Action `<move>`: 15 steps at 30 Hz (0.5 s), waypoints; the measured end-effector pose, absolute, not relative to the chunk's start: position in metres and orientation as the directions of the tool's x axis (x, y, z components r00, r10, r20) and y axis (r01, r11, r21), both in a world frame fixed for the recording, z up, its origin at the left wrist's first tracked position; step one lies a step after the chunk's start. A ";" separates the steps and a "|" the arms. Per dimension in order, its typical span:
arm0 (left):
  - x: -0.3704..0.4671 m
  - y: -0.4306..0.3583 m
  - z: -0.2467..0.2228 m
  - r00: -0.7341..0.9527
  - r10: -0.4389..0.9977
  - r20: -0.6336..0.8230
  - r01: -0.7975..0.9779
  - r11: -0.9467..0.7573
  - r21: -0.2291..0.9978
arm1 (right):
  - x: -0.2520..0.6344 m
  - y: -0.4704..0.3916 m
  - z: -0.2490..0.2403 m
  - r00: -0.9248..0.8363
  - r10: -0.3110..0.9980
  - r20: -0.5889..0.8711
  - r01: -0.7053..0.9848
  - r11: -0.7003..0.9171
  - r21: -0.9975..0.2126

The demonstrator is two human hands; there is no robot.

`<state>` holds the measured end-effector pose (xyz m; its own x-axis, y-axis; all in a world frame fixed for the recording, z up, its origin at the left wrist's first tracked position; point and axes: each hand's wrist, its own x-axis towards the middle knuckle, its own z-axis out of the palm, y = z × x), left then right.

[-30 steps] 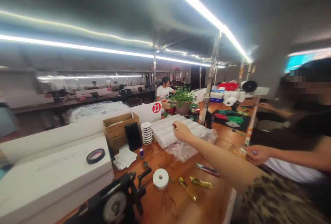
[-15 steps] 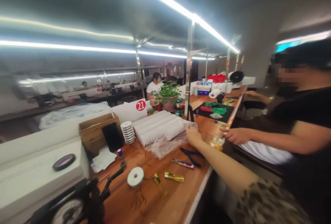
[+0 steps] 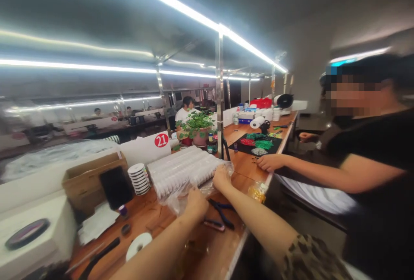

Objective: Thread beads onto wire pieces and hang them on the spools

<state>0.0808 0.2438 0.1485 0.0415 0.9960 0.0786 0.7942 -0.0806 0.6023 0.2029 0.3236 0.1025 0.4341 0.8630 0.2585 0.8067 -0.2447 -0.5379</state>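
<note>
A clear plastic bag (image 3: pixel 176 200) lies over several rows of white spools (image 3: pixel 184 165) on the wooden bench. My left hand (image 3: pixel 196 204) is closed on the near edge of this plastic, in front of the rows. At their right end my right hand (image 3: pixel 222 178) is closed too, with the film bunched at its fingers. Just below my hands lie dark-handled pliers (image 3: pixel 223 214) and a small pair of snips (image 3: pixel 214 225). Part of a white spool (image 3: pixel 139 245) shows beside my left forearm.
A stack of spools (image 3: pixel 138 178), a black tablet-like panel (image 3: pixel 115 187) and a cardboard box (image 3: pixel 92 180) stand left. A metal post (image 3: pixel 220 99) and potted plant (image 3: pixel 198 125) rise behind. At right a co-worker's hand (image 3: pixel 271 162) reaches beside a black mat (image 3: pixel 274 144).
My left hand has come into view and taken hold of the plastic near edge. My right hand stays on the bag's right end. The view has turned right; the co-worker's hand has moved toward the mat.
</note>
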 end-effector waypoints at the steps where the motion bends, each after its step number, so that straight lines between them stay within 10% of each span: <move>1: 0.080 0.249 0.145 0.032 0.997 0.068 0.797 -0.067 0.600 | 0.204 0.326 0.101 0.443 0.862 0.246 0.796 -0.252 -0.550; 15: 0.080 0.286 0.125 -0.163 0.986 0.022 0.733 0.106 0.672 | 0.244 0.354 0.100 0.426 0.879 0.216 0.743 -0.203 -0.638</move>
